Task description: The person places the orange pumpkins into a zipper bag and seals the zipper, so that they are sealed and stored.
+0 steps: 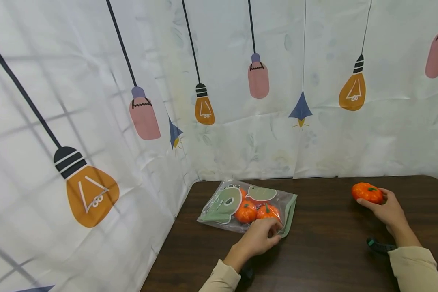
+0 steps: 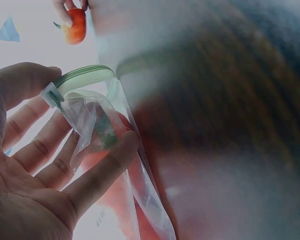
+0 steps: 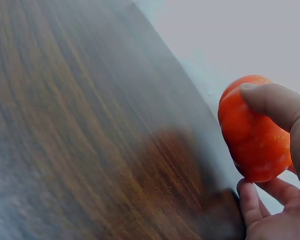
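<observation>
A clear zip bag (image 1: 211, 211) with a green cartoon print and a green strip along its opening lies at the left of the table. Small orange pumpkins (image 1: 246, 212) show through its plastic. My left hand (image 1: 255, 240) pinches the near corner of the bag's opening; in the left wrist view the thumb and a finger meet at the pale slider (image 2: 51, 95), and the bag's mouth gapes a little. Off to the right, my right hand (image 1: 391, 211) grips another orange pumpkin (image 3: 255, 132) with a green stem, thumb on one side and fingers on the other, above the table.
The dark wooden table (image 1: 325, 243) ends at a white curtain (image 1: 219, 154) printed with lamps, which hangs behind it and along the left side. A dark strap with a green end (image 1: 379, 245) shows below the right wrist.
</observation>
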Demonstrator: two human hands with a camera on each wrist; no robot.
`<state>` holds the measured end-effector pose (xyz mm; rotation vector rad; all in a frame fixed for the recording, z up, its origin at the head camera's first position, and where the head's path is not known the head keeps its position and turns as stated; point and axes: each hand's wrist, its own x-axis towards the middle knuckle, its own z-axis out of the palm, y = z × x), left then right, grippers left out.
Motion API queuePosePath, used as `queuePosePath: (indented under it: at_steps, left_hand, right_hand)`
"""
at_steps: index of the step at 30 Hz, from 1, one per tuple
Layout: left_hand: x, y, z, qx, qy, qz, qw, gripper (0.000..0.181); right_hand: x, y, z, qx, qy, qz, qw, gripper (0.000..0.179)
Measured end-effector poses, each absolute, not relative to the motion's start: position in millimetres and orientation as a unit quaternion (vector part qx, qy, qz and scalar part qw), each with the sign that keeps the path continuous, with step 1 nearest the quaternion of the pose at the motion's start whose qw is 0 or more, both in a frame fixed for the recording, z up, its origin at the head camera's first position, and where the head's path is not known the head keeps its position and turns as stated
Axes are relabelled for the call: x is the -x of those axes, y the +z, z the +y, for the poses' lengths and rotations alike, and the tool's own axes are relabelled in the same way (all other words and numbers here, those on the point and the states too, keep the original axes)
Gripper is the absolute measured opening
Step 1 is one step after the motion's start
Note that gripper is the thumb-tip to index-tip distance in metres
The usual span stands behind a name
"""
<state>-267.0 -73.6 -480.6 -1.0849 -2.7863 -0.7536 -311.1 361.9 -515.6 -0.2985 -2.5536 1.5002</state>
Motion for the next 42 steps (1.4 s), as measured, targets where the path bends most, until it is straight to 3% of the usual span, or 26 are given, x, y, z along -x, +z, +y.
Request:
queuePosePath:
  at_steps: [25, 42]
  left_hand:
    - [269, -482, -73, 0.352, -0.25, -0.902, 0.028, 0.022]
    - [266, -479, -73, 0.347, -0.264, -0.899, 0.042, 0.02]
  right_hand:
    - [300, -511, 354, 0.083, 0.5, -0.859, 0.072, 0.107]
    - [298, -507, 357, 0.011, 0.44, -0.897, 0.043, 0.106]
